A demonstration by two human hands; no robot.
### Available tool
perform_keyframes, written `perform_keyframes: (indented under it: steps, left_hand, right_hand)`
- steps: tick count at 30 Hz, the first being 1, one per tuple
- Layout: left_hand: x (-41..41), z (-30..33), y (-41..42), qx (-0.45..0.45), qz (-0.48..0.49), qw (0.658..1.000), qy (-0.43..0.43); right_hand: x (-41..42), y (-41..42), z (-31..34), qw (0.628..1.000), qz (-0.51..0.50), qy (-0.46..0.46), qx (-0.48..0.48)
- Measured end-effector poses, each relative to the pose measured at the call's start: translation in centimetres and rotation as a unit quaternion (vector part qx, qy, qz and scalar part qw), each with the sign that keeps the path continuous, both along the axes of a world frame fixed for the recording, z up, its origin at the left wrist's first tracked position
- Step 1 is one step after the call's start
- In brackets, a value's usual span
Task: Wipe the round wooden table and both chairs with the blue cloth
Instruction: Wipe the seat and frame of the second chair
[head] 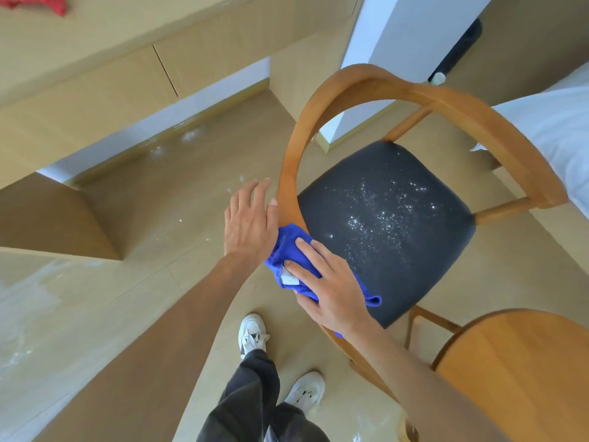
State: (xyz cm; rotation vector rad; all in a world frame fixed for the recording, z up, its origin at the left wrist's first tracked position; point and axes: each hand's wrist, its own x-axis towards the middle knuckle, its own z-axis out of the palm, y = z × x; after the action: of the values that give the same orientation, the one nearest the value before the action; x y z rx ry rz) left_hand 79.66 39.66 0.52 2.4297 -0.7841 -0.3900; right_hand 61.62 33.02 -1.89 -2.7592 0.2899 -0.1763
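A wooden chair with a curved backrest (366,81) and a dark padded seat (382,224) stands in front of me; white specks dot the seat. The blue cloth (288,250) is bunched over the backrest rail at the seat's near left edge. My right hand (328,285) lies on the cloth with fingers spread, pressing it onto the rail. My left hand (248,218) is flat with straight fingers against the outer side of the rail, beside the cloth. The round wooden table (516,371) shows its edge at bottom right.
A wooden cabinet (60,218) juts in from the left. White bedding (554,138) lies at the right. The tiled floor (159,202) carries white crumbs. My feet in white shoes (253,333) stand below the chair. A red cloth (41,3) lies at top left.
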Motion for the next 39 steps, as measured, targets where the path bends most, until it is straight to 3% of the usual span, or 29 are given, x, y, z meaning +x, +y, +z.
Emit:
perform_keyframes:
  steps: [12,16,24,31,39]
  left_hand:
    - [-8.2,0.9,-0.8,0.031,-0.068,0.997,-0.034]
    - [-8.7,0.5,-0.4,0.029,-0.056,0.997,-0.041]
    - [-6.9,-0.3,0.4,0.029,-0.017,0.999,-0.031]
    - [-3.2,-0.8,-1.9,0.018,-0.029,0.999,-0.020]
    - [1.6,-0.9,-2.0,0.000,0.023,1.000,0.015]
  right_hand:
    - [-17.9,-0.2,-0.3,0.998,0.043,0.027,-0.026]
    - [-20.5,-0.4,0.0,0.998,0.043,0.042,-0.029]
    - [-15.1,-1.2,0.0,0.997,0.056,0.048,-0.024]
    - [-4.0,-2.1,0.2,0.999,0.035,0.036,-0.015]
    - [7.8,-5.0,0.5,0.999,-0.023,0.030,0.011]
